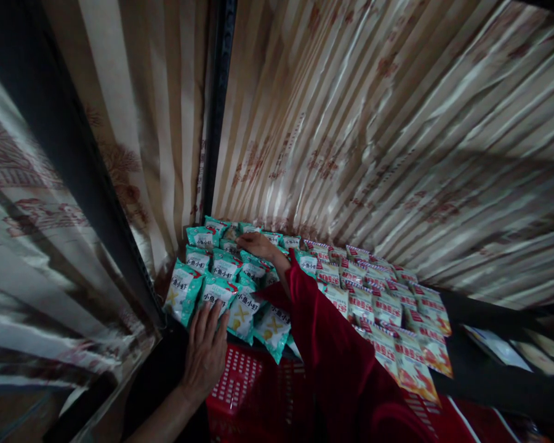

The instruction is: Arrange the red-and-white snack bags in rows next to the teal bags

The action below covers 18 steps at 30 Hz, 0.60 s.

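Rows of teal-and-white snack bags [224, 264] stand leaning back on a dark shelf. My left hand [206, 344] is open, its fingers stretched out and resting against the lower front of a teal snack bag [216, 291] in the front row. My right hand [258, 245], in a dark red sleeve [327, 344], reaches across to the back rows. Its fingers are closed together at the top edge of a small teal snack bag [231, 247]; the fingertips are dim and partly hidden.
Red-and-white snack bags [360, 301] fill rows to the right. A red plastic basket [240, 375] sits below the front edge. Flat packets [496, 346] lie on the dark shelf [471, 314] at far right. Metal posts [215, 111] and patterned curtains [332, 123] enclose the back and left.
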Available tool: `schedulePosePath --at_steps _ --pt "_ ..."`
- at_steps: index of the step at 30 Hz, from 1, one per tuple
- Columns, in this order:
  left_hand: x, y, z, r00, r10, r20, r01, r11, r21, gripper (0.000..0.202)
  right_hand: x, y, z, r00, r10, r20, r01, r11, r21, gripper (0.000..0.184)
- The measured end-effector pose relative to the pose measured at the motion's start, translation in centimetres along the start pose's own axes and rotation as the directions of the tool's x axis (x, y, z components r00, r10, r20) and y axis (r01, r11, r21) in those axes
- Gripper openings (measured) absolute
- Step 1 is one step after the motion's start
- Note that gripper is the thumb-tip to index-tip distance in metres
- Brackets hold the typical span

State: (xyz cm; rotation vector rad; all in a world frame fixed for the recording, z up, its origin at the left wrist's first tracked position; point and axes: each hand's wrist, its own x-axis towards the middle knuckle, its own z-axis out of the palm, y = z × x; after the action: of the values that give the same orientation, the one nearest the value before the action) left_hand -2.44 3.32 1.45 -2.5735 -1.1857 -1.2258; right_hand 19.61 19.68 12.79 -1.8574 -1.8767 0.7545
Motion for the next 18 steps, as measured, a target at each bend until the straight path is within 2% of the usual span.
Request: schedulePosePath --at_steps 5,8,12,15,18 --pt "-0.4 -0.7 0.9 0.999 -0.017 -0.028 0.017 1.000 -0.003 0.049 -0.5 -1.4 0.4 0.981 -0.058 0.184 0.030 0.988 0.152 0.036" --pt "-0.5 -0.8 1.4 0.999 -0.030 -0.025 0.030 0.999 0.020 0.053 -0.3 -2.1 1.3 0.977 -0.088 0.194 0.053 0.983 0.178 0.028" --pt "-0.6 -0.8 1.8 0.999 -0.036 -0.017 0.036 0.999 0.033 0.056 0.0 -3.2 2.1 0.982 -0.115 0.148 0.099 0.989 0.112 0.021" --pt "-0.8 -0.8 2.0 0.999 -0.051 -0.010 0.051 0.998 0.031 0.056 -0.1 -3.8 1.9 0.983 -0.127 0.132 0.123 0.992 0.041 0.025" --pt "-0.9 -0.9 2.1 0.999 -0.036 0.010 0.036 0.998 0.054 0.056 -0.1 -3.7 0.7 0.997 -0.064 0.052 0.073 0.980 -0.183 0.033"
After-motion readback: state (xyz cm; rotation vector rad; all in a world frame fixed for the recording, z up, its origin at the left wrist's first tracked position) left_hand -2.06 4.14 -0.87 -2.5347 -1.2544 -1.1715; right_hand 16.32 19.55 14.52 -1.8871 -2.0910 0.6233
